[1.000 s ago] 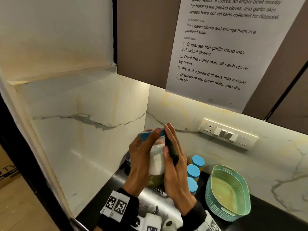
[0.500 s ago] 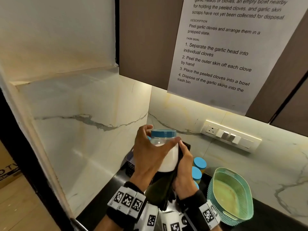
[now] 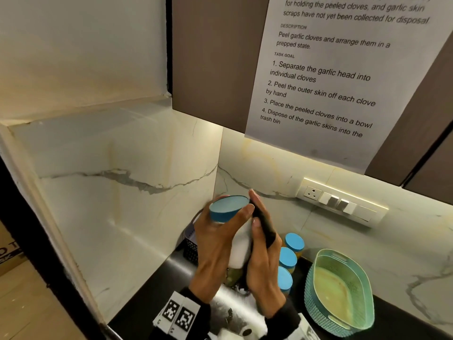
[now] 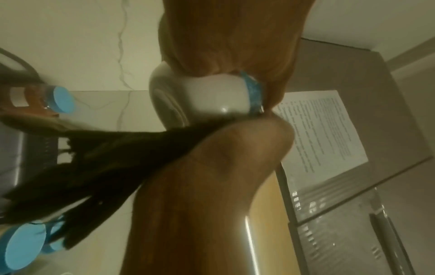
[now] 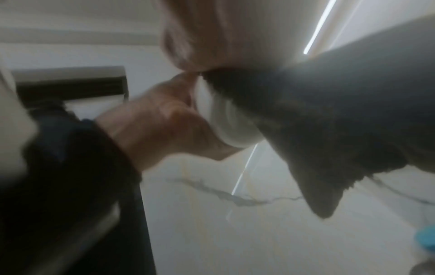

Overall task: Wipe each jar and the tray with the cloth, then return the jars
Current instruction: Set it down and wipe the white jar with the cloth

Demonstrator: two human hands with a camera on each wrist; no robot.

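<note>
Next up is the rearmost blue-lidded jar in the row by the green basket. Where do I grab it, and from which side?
Probably by the round blue lid of the rearmost small amber jar, coming straight down from above. It stands upright, with the next blue-lidded jar close in front, the marble wall behind and the pale green plastic basket to its right, so the sides are crowded.

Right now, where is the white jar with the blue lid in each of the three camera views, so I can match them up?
Head: white jar sits lower centre, tilted, gripped by the left hand, the right hand pressing the dark cloth to it.
Left wrist: upper centre, lid to the right, beyond the palm.
Right wrist: centre, only its white base showing beside the cloth.
Shared landmark: the dark cloth against the jar.
</note>
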